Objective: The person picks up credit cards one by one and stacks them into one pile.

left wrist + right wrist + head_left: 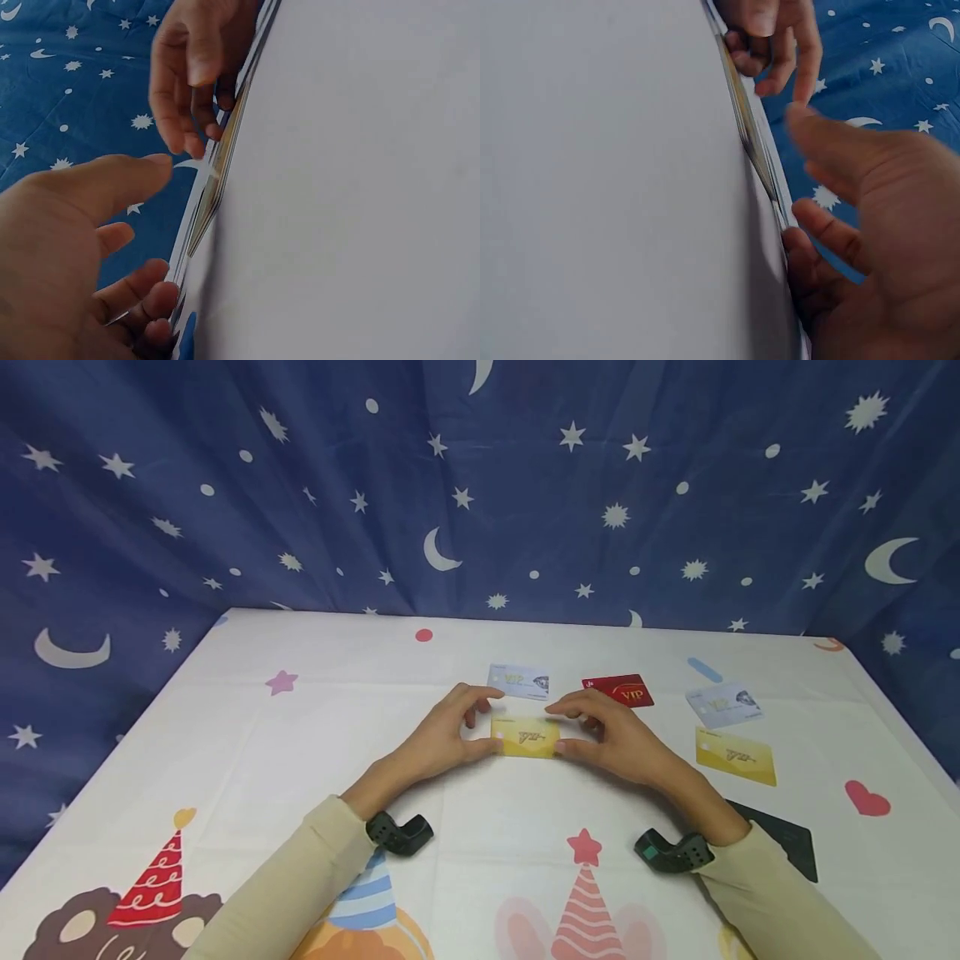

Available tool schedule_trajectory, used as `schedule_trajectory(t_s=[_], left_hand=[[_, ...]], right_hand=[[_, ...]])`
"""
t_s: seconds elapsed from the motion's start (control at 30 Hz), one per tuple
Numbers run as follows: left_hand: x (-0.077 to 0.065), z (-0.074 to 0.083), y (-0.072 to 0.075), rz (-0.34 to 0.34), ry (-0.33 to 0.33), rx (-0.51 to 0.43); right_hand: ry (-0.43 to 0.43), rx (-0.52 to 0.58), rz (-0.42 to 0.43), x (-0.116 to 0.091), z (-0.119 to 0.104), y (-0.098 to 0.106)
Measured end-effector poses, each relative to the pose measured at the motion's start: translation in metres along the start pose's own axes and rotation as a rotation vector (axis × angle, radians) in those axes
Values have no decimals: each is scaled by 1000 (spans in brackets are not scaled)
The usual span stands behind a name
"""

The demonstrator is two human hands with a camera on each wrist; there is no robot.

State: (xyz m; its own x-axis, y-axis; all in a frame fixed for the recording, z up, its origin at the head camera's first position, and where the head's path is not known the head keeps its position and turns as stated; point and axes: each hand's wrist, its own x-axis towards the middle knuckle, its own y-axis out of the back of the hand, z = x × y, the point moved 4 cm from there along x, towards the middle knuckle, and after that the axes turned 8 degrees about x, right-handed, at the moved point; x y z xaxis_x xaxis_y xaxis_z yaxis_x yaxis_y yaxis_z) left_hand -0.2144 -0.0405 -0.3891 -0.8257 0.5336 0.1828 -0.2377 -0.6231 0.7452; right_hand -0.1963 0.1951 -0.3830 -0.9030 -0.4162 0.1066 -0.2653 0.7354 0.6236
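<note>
"While both hands bracket the yellow card (527, 737), is either one gripping it?"

"Not that I can see. The left hand (452, 727) and the right hand (605, 728) each leave a wide gap between thumb and bent fingers. The thumbs sit at the card's two near corners; whether they touch it, I cannot tell."

"Is it one card alone?"

"The wrist views show several thin layers at the edge, so it tops a low pile, flat on the white tablecloth (360, 693)."

"And around the pile?"

"Just beyond it lies a silver card (519, 682), close to the fingertips. A red card (624, 690) is farther right, one corner hidden by the right hand."

"Anything past that?"

"To the right, another silver card (724, 704) with a second yellow card (738, 756) just beside it, on the near side. Nearer still, a black card (789, 842) is partly covered by the right sleeve (776, 893). A blue curtain (525, 468) hangs behind the table."
</note>
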Motion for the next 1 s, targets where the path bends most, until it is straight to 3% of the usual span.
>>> schedule_trajectory(t_s=[0.13, 0.43, 0.67, 0.8, 1.0], left_hand=[[6, -1, 6, 30, 17, -43], [29, -11, 18, 115, 35, -33], [43, -24, 14, 211, 70, -105], [47, -30, 8, 201, 100, -103], [48, -31, 8, 117, 118, 34]], right_hand=[[-2, 24, 36, 6, -3, 7], [-78, 49, 139, 30, -1, 11], [-127, 36, 162, 43, 4, 7], [-130, 5, 184, 46, 8, 5], [-123, -14, 217, 51, 12, -3]])
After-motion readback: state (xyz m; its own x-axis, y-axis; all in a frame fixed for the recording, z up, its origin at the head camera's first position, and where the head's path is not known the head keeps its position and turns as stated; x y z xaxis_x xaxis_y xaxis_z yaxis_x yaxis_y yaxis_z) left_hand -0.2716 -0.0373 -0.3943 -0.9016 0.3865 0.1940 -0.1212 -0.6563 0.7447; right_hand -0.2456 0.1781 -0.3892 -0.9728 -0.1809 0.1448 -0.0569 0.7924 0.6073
